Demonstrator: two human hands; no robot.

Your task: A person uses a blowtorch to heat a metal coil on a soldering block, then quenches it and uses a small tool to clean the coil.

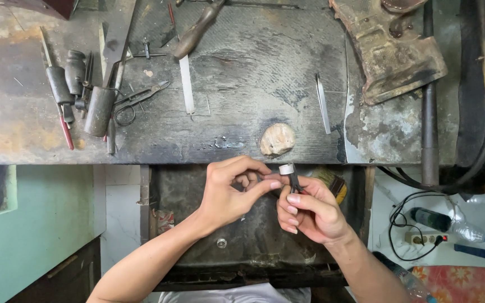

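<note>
Left hand (228,193) curled, thumb and forefinger pinched nearly closed against a small silver ring (287,168) at the fingertips (273,184). Right hand (311,212) wrapped tight around dark pliers (294,182), whose tips rise just past the thumb to grip the ring from below. Both hands touching at the fingertips, held over an open dark drawer (197,224) under a scorched workbench (237,90). Just above the fingers, on the bench edge, a pale rounded lump (277,139). Farther up and right of the fingers, slim tweezers (323,104) and a rusty block (391,47). Up and left, a flat file with wooden handle (189,50), small scissors (136,101) and a cluster of dark-handled tools (74,84). Well right of the right hand, on the floor, a green bottle (430,219) with no readable label, beside a power strip (422,238) and black cables (456,179). Below that, a red flowered cloth (467,283).
</note>
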